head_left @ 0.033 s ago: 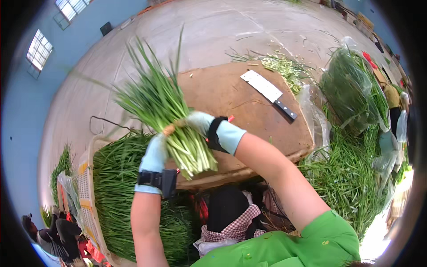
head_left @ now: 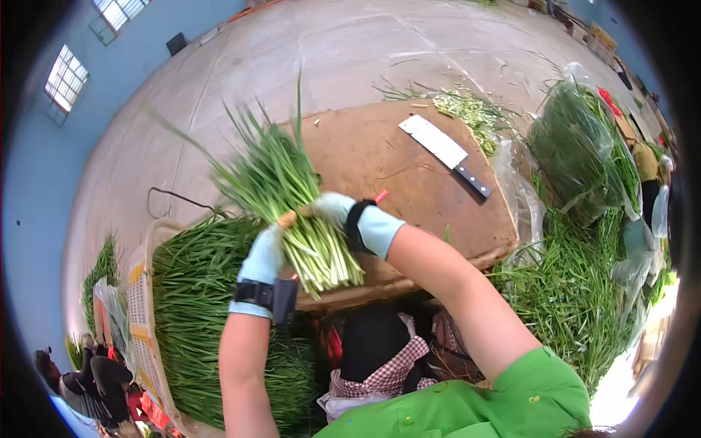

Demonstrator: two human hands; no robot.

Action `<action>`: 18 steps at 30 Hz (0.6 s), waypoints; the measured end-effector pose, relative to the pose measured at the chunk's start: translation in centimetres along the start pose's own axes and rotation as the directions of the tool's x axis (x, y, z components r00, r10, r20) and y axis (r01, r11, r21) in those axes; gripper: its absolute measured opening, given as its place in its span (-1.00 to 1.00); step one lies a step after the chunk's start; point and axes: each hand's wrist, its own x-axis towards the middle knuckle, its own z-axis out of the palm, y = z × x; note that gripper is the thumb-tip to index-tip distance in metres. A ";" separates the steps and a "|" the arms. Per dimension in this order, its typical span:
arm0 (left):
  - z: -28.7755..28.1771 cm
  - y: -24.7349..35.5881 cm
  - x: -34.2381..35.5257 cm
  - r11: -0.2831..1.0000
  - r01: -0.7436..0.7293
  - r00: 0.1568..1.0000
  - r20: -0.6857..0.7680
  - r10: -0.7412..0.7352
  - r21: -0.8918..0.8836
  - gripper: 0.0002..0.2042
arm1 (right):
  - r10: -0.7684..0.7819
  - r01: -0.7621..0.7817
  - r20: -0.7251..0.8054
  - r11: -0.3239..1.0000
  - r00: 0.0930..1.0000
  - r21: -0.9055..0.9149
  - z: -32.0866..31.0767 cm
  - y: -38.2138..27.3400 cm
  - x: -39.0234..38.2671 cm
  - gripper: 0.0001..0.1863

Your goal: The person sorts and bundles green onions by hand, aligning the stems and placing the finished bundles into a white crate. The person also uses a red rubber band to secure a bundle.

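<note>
A thick bundle of garlic chives (head_left: pixel 281 171) tilts over the near left part of a brown cutting board (head_left: pixel 409 190). Its leafy tips point away from me, blurred at the left, and the pale cut ends face me. My left hand (head_left: pixel 266 248), in a light blue glove, is closed on the bundle's left side at a tan tie (head_left: pixel 287 219). The right hand (head_left: pixel 330 208), gloved alike, grips the opposite side at about the same height; its fingertips are partly hidden by stalks. A cleaver (head_left: pixel 445 155) with a black handle lies on the board, apart from both hands.
A pale plastic crate (head_left: pixel 155 241) full of loose chives stands at the left. On the right are a plastic-wrapped heap of greens (head_left: pixel 577 146) and loose leaves (head_left: pixel 562 285). Pale trimmings (head_left: pixel 467 109) lie beyond the board. Another person (head_left: pixel 95 383) sits at the far left.
Both hands and the chive bundle have shifted slightly right and toward me. The leaf tips sit lower and farther right. My grip stays on the bundle.
</note>
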 end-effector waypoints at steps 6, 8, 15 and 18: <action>-2.6 -3.0 2.6 0.980 0.198 0.980 -0.003 -0.198 0.003 -0.69 | 0.149 -0.147 -0.039 0.988 0.988 0.037 -3.4 3.8 1.6 -0.72; -2.1 -1.9 1.6 0.985 0.162 0.984 0.061 -0.166 0.066 -0.65 | 0.101 -0.104 -0.030 0.987 0.994 -0.126 -3.3 3.1 1.3 -0.69; -0.7 0.3 -2.1 0.890 0.206 0.949 0.140 -0.283 0.406 -0.56 | -0.010 -0.016 -0.074 0.939 0.997 -0.342 -2.3 2.6 -0.9 -0.47; -1.5 0.3 -1.3 0.775 0.171 0.936 0.147 -0.321 0.609 -0.51 | -0.254 0.000 -0.184 0.586 0.950 -0.810 -1.6 2.0 -2.3 -0.19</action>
